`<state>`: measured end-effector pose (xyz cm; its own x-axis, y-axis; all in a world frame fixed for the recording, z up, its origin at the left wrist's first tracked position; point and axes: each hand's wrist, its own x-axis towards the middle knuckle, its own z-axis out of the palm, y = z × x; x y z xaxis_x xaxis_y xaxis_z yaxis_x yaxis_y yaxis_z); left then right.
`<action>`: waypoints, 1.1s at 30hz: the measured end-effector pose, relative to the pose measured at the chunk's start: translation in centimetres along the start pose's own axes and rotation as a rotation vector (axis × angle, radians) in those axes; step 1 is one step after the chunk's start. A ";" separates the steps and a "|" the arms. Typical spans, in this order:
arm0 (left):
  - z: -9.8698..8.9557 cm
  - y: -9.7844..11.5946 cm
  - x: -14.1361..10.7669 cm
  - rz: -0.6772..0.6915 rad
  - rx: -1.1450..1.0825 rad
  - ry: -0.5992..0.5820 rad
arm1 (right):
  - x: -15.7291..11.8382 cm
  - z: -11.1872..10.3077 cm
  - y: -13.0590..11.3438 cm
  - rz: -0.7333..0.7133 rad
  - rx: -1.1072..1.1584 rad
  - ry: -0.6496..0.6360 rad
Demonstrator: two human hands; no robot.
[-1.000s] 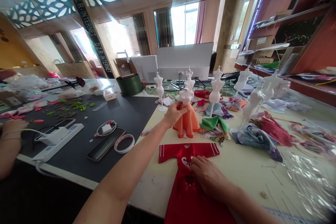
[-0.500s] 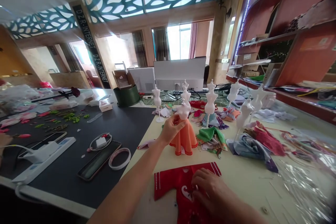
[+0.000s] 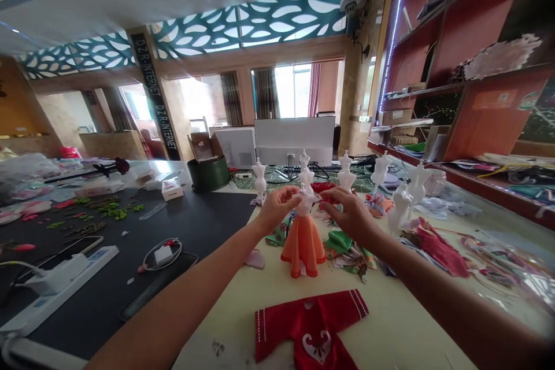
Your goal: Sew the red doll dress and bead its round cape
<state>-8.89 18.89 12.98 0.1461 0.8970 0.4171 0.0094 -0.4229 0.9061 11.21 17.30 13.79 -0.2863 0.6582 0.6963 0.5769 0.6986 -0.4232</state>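
Note:
My left hand (image 3: 280, 208) is shut around the waist of a small white dress-form mannequin (image 3: 306, 203) wearing a flared orange skirt (image 3: 302, 248). My right hand (image 3: 351, 215) is up at the mannequin's other side, its pinched fingertips close to the shoulder. Whether they hold anything fine is hard to tell. A red doll's garment (image 3: 310, 329) with white trim and a white heart-shaped motif lies flat on the cream table (image 3: 390, 324), nearer me and touched by neither hand.
Several white mannequins on stands (image 3: 347, 176) and heaped fabric scraps (image 3: 437, 251) stand beyond the hands. To the left, a black tabletop (image 3: 208, 219) holds a power strip (image 3: 56, 295), a phone (image 3: 158, 277) and small craft pieces. Shelves (image 3: 477, 69) line the right.
My right hand has left the red garment and risen to the mannequin. The mannequin stays in my left hand. The view has tilted upward, so the garment sits lower in the picture.

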 end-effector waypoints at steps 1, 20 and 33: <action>0.1 0.1 0.2 -0.004 -0.003 -0.009 | 1.0 0.5 0.2 0.007 0.001 -0.005; 1.0 -0.3 0.4 0.003 -0.045 -0.027 | 3.1 2.7 0.8 0.016 0.120 0.007; 1.0 -0.6 0.4 0.011 -0.022 -0.028 | 2.9 2.0 0.3 0.004 0.168 0.004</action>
<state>-7.89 19.39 12.51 0.1741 0.8883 0.4249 -0.0142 -0.4292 0.9031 9.05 19.97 14.48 -0.2809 0.6598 0.6970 0.4419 0.7336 -0.5163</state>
